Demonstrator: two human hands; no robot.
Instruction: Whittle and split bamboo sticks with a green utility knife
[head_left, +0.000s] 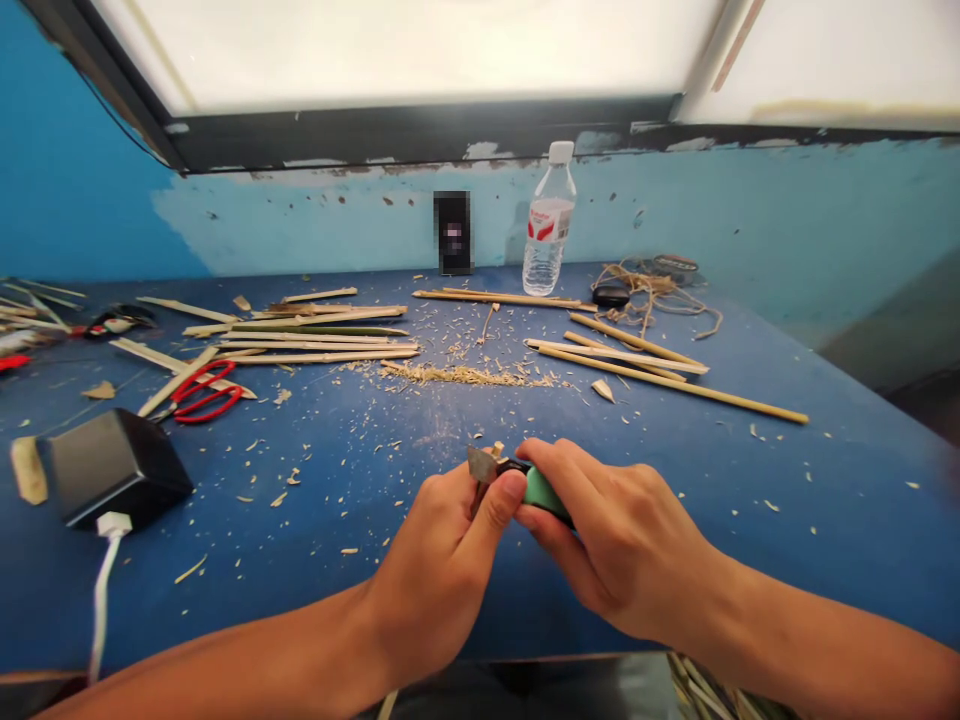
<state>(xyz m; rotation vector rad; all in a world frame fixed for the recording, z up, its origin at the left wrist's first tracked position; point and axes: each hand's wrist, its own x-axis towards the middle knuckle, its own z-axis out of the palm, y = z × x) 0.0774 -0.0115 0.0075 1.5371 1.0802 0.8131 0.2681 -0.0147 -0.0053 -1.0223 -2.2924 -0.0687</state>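
Note:
My right hand [626, 530] is closed around the green handle of a utility knife [544, 492], its blade pointing left. My left hand [442, 560] is closed on a small bamboo stick [497, 450], of which only the pale tip shows above the fingers. The left thumb presses near the base of the blade, and the two hands meet over the near middle of the table. Where exactly the edge touches the stick is hidden. Beyond the hands, fine bamboo shavings [472, 376] lie in a long heap.
Split bamboo strips [322, 343] and red-handled scissors [206, 392] lie left. Thin bamboo sticks [675, 385] and tangled twine [652, 290] are at right. A water bottle [545, 230] and a blurred dark phone-like object [453, 235] stand by the wall. A black box [120, 465] with a white cable sits near left.

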